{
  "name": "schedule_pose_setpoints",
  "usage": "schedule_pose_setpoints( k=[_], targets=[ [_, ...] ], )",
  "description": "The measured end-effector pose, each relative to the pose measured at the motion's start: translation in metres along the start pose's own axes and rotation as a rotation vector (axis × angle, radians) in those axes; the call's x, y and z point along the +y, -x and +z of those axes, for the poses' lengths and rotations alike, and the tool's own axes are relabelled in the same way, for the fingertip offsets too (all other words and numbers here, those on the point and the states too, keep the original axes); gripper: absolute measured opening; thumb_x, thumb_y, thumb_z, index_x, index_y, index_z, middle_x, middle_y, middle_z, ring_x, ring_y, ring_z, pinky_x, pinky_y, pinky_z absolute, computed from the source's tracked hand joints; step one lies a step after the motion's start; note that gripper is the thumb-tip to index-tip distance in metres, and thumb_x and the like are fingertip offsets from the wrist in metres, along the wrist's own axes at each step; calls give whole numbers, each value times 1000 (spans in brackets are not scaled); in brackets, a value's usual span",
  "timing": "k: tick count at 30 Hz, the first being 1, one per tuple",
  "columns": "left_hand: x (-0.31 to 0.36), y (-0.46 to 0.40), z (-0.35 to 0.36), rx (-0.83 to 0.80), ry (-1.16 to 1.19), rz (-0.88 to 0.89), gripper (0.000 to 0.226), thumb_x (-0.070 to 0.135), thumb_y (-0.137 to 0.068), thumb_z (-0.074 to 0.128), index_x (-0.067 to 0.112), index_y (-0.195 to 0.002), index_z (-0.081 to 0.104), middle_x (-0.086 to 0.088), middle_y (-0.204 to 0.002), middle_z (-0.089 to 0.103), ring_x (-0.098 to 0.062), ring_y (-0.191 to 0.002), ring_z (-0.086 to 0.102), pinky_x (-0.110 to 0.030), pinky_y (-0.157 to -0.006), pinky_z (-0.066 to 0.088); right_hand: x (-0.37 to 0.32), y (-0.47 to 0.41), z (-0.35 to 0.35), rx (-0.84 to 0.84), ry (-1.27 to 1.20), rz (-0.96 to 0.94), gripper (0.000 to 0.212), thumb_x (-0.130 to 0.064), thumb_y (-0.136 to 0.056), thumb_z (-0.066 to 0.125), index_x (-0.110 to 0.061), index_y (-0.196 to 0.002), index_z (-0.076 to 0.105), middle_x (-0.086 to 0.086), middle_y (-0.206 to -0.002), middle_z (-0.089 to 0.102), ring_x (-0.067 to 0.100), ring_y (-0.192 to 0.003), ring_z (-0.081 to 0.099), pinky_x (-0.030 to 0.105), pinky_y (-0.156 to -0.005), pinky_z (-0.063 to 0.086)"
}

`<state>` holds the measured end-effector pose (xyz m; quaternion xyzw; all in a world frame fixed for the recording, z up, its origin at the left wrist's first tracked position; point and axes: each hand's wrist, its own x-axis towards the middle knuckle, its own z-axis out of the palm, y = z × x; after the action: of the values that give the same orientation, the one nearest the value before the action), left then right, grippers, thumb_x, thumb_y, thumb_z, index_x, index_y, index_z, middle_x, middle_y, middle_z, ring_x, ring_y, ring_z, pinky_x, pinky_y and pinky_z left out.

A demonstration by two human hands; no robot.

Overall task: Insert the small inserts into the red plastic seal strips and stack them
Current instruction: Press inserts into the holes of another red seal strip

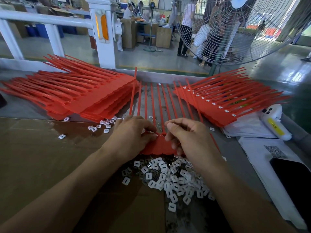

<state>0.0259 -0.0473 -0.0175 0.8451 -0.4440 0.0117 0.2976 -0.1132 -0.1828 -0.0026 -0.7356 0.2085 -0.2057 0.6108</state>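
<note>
I have a single wide-angle view, worn on the person's head, looking forward and down over the cardboard-covered desk [42, 157]. It sits close above the forearms, which enter from the bottom edge. The upper part reaches past the desk to the workshop floor, probably bent by the lens.

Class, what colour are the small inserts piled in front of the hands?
White, translucent-looking, each with a dark slot; the small inserts show best in the head view.
</note>
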Motion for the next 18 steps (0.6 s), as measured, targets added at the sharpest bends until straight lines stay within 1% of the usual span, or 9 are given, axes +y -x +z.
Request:
schedule_pose_setpoints(
  k=[3,7,12,15,18],
  targets=[
    [-4,4,-2,-4,-14,74,21,37,-93,70,38,-113,72,16,-114,66,-11,-114,56,-46,-107,39,-1,0,-1,5,7,-14,14,-25,-102,62,-25,-98,75,2,-78,75,7,-56,60,18,-49,47],
    [-5,7,-5,-32,-143,169,23,42,-96,61,42,-117,71,21,-120,64,-5,-118,52,-36,-106,30,-1,1,-3,24,22,-24,13,-24,-102,63,-24,-97,75,1,-77,75,7,-57,60,19,-50,47],
    [-2,7,-8,-103,-237,204,32,46,-99,51,44,-127,65,22,-130,58,-4,-125,46,-35,-109,27,-3,2,-3,10,52,-34,14,-27,-102,62,-27,-97,75,-1,-78,75,5,-57,61,16,-51,47],
    [1,6,-7,-116,-277,209,32,46,-101,50,44,-130,62,23,-131,55,-5,-127,42,-33,-110,25,-3,2,-2,8,81,-60,14,-27,-102,61,-28,-97,75,-2,-77,75,4,-57,61,16,-52,47],
    [1,4,-9,-127,-272,214,31,42,-101,52,45,-130,62,21,-131,55,-6,-127,42,-36,-112,26,-4,3,-1,-14,163,-115,13,-29,-102,62,-30,-98,75,-6,-78,75,1,-60,63,14,-55,46]
  ],
)
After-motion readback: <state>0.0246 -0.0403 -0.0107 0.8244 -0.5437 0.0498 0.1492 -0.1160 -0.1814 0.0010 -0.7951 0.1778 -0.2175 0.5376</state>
